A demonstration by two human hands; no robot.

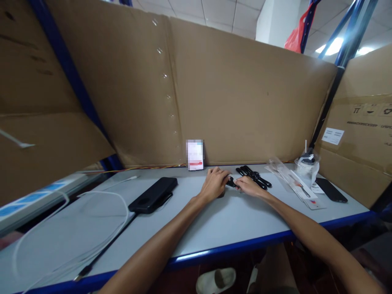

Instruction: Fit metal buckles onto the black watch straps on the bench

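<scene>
Near the back of the grey tabletop, my two hands meet over a small dark object [230, 182], whose kind I cannot make out. My left hand [215, 182] curls over its left side with bent fingers. From the right, my right hand [248, 185] pinches its other end. Just behind and to the right of my right hand lies a loose pile of glossy black elongated pieces [255, 175] with rounded ends. Fingers cover much of the held object.
A lit phone [195, 157] leans against the cardboard wall [245, 98]. Left stand a black power bank [154, 194], white cables [122, 196] and a power strip [43, 196]. Right lie clear packages [300, 188], a drink cup [306, 163] and a dark phone [331, 190].
</scene>
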